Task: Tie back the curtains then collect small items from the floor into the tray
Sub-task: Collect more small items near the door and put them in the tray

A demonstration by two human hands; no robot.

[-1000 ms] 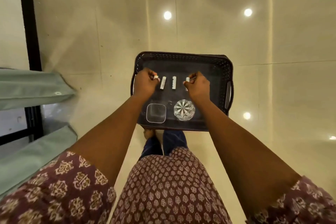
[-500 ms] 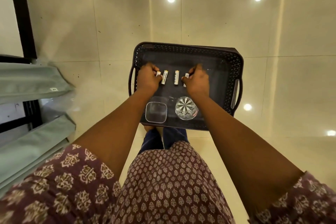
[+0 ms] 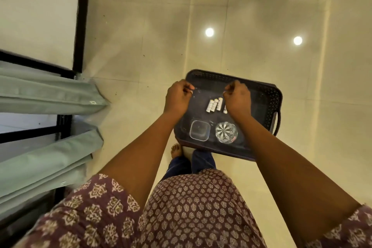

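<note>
A dark tray is seen on the shiny floor, right of the middle of the frame. Two hands are held over it. The left hand is over the tray's left edge, and its fingers are curled in. Something small and pale shows at the fingertips, but what it is cannot be told. The right hand is over the middle of the tray, and its fingers are curled too. Whether anything is pinched there cannot be told.

Four small white batteries are laid side by side in the tray, between the hands. The fourth one is partly hidden by the right hand. One clear square box and one round glass bowl are set near the tray's lower edge, side by side.

Two green curtains are seen at the left of the frame. One bare foot is seen just below the tray.
</note>
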